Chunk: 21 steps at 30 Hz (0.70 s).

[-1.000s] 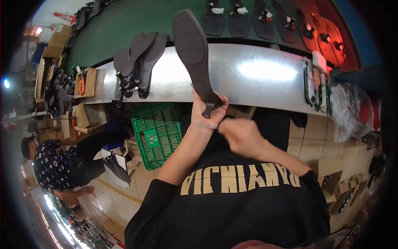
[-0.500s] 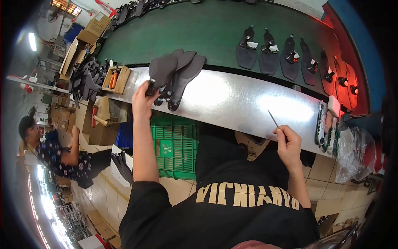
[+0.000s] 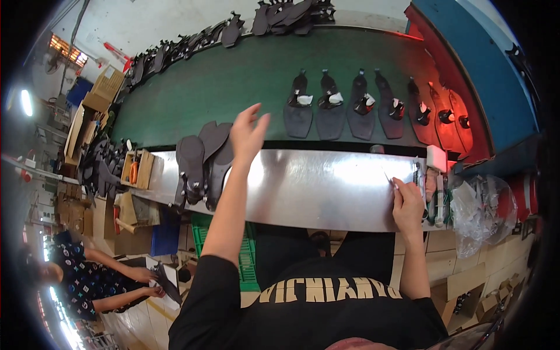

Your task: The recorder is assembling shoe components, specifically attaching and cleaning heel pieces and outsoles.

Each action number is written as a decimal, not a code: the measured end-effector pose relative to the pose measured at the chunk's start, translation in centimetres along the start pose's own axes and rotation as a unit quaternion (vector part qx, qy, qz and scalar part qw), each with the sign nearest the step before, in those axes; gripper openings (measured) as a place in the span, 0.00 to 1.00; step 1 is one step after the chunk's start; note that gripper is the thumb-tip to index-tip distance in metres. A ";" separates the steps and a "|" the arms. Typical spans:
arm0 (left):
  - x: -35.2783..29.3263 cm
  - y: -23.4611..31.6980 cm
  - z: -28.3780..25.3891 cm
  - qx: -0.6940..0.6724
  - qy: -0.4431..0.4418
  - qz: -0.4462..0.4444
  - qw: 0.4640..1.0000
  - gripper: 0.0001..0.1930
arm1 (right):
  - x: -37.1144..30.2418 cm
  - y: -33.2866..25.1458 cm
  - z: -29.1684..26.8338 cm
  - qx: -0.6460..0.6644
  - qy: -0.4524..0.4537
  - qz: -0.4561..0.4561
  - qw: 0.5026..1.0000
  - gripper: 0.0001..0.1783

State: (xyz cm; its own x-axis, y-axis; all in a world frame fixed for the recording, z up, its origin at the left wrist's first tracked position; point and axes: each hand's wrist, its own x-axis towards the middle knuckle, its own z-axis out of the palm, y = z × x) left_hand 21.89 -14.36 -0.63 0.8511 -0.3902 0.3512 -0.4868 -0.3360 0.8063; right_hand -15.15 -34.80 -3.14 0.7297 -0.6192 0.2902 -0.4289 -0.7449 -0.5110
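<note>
My left hand (image 3: 249,133) is empty with its fingers apart, reaching over the near edge of a green conveyor belt (image 3: 192,99). Beside that wrist, a few dark sandal soles (image 3: 191,156) with black straps lie on the shiny metal shelf (image 3: 309,186), partly hidden by my forearm. My right hand (image 3: 407,204) is closed on a thin pointed metal tool (image 3: 387,176) over the shelf's right part; its exact kind is unclear. On the belt, several dark sandals (image 3: 329,119) with white paper at their straps stand in a row to the right of my left hand.
A red-lit machine opening (image 3: 466,99) is at the belt's right end. More sandals (image 3: 286,17) are piled along the far edge. A wooden tool box (image 3: 142,170) is at left, a cutter and tools (image 3: 438,201) at right. A green crate (image 3: 248,262) sits below; another person (image 3: 111,277) works at left.
My left hand has let go of the sandal soles onto the shelf and moved right and up over the belt, opening. My right hand still holds the thin tool. The view has shifted.
</note>
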 end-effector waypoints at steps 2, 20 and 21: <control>3.5 -2.9 5.2 0.095 0.005 0.058 0.994 0.24 | 0.6 -0.5 -0.1 -0.009 0.010 -0.016 1.000 0.15; -0.2 4.9 7.8 -0.185 0.031 0.036 0.982 0.13 | -0.5 -6.4 -1.3 0.310 -0.049 -0.060 0.948 0.20; -2.4 7.3 6.3 -0.324 -0.041 -0.060 0.943 0.13 | -0.6 -6.4 -0.7 0.309 -0.043 -0.051 0.949 0.20</control>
State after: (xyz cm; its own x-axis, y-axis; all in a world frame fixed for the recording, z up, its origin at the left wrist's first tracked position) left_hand 15.05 -21.23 1.38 0.8617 -0.4563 0.2218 -0.1429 0.2012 0.9691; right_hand -13.26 -29.86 0.53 0.8030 -0.5092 0.3096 0.0206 -0.4955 -0.8684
